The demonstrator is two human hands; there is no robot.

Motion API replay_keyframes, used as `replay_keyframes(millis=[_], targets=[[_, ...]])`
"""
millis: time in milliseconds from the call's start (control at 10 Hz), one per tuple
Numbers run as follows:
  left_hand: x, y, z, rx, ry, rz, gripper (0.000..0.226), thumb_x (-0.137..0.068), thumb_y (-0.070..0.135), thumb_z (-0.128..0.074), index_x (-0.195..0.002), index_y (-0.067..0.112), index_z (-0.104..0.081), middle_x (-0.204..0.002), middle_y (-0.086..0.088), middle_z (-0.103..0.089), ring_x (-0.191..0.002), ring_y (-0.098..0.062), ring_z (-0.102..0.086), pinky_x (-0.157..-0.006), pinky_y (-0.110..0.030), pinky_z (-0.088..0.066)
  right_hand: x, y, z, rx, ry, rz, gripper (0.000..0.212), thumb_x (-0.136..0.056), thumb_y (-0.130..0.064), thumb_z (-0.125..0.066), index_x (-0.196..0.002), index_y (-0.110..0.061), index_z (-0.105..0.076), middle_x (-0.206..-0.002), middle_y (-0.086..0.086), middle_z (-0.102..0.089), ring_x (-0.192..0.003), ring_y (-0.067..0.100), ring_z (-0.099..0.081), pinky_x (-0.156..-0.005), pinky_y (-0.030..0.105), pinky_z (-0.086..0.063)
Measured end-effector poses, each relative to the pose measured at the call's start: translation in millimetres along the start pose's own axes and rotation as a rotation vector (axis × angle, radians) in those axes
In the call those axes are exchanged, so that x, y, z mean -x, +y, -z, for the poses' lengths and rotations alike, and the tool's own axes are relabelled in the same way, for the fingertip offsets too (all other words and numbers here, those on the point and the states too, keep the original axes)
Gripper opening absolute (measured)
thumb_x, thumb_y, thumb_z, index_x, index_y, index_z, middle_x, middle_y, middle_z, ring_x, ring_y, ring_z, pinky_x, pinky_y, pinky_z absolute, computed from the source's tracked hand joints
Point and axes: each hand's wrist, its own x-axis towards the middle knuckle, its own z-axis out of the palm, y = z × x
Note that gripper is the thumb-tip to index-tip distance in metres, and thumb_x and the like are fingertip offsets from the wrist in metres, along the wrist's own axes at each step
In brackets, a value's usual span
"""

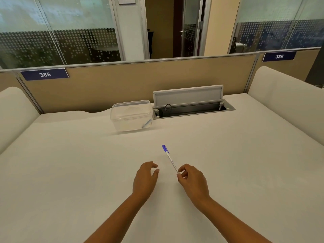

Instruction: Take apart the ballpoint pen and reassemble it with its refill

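**Pen pinched at its near end above the bench**

Head view: the right hand (192, 179) pinches the near end of the ballpoint pen (169, 158) between thumb and forefinger, the other fingers curled loosely behind. The pen is whole, its white barrel slanting away and to the left, with the blue cap (165, 148) at the far tip. Whether the capped end rests on the white bench (70, 163) or is lifted just off it cannot be told. The left hand (145, 178) is just beside the pen's near end, apart from it, its grip released: fingers relaxed and slightly bent, thumb spread, holding nothing. Both bare forearms reach in from the near edge. At the far side of the bench stands a clear plastic container (131, 115) with its lid on, something small and bluish inside. Just right of it, a cable tray (191, 109) is set into the bench with its flap (188, 95) raised. Behind runs a tan partition (122, 81) bearing the labels 385 (44, 74) and 386 (279, 56).
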Motion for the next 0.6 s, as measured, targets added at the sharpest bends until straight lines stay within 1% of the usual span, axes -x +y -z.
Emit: replay_keyframes(millis=[100, 200, 300, 400, 500, 600], targets=[[1, -23, -2, -0.222, -0.029, -0.063, 0.042, -0.093, 0.036, -0.044, -0.133, 0.022, -0.043, -0.151, 0.002, -0.029, -0.140, -0.018, -0.024, -0.113, -0.033, -0.023, 2, 7, -2, 0.028, -0.015, -0.034, 0.010, -0.082, -0.024, -0.063, -0.080, -0.029, -0.054, -0.073, -0.010, -0.058, -0.062, 0.006, -0.054, -0.051, 0.011, -0.036], [4, -39, -7, -0.406, -0.091, -0.069, 0.055, -0.094, 0.044, -0.034, -0.144, 0.023, -0.022, -0.157, 0.003, -0.013, -0.145, -0.020, -0.007, -0.117, -0.039, -0.012, 5, 11, -6, 0.084, -0.031, -0.038, 0.006, -0.083, -0.023, -0.060, -0.082, -0.024, -0.054, -0.070, -0.010, -0.054, -0.061, 0.008, -0.051, -0.053, 0.017, -0.039], [7, -50, -12, -0.463, -0.116, -0.079, 0.059, -0.095, 0.048, -0.025, -0.146, 0.023, -0.010, -0.157, 0.004, -0.006, -0.145, -0.019, 0.000, -0.118, -0.038, -0.004, 7, 13, -10, 0.148, -0.050, 0.016, 0.006, -0.085, -0.021, -0.057, -0.090, -0.018, -0.056, -0.077, -0.007, -0.053, -0.069, 0.012, -0.053, -0.060, 0.023, -0.043], [8, -54, -13, -0.481, -0.096, -0.091, 0.059, -0.095, 0.049, -0.021, -0.147, 0.025, -0.008, -0.157, 0.005, -0.004, -0.145, -0.018, 0.002, -0.117, -0.037, -0.002, 7, 14, -11, 0.128, -0.059, 0.038, 0.013, -0.085, -0.031, -0.059, -0.089, -0.020, -0.055, -0.075, -0.008, -0.053, -0.074, 0.013, -0.052, -0.058, 0.020, -0.040], [7, -60, -14, -0.510, -0.056, -0.135, 0.058, -0.094, 0.049, -0.020, -0.146, 0.026, -0.009, -0.157, 0.006, -0.005, -0.145, -0.017, 0.001, -0.117, -0.036, -0.001, 5, 18, -10, 0.163, 0.036, 0.105, 0.022, -0.090, -0.041, -0.050, -0.091, -0.020, -0.057, -0.083, -0.006, -0.059, -0.082, 0.014, -0.051, -0.064, 0.025, -0.043], [7, -61, -16, -0.529, -0.066, -0.154, 0.057, -0.095, 0.049, -0.019, -0.146, 0.027, -0.008, -0.157, 0.007, -0.004, -0.145, -0.016, 0.002, -0.117, -0.036, 0.000, 0, 25, -7, 0.355, 0.061, 0.169, 0.029, -0.095, -0.034, -0.040, -0.110, -0.019, -0.059, -0.113, -0.002, -0.064, -0.103, 0.019, -0.054, -0.082, 0.029, -0.043]])
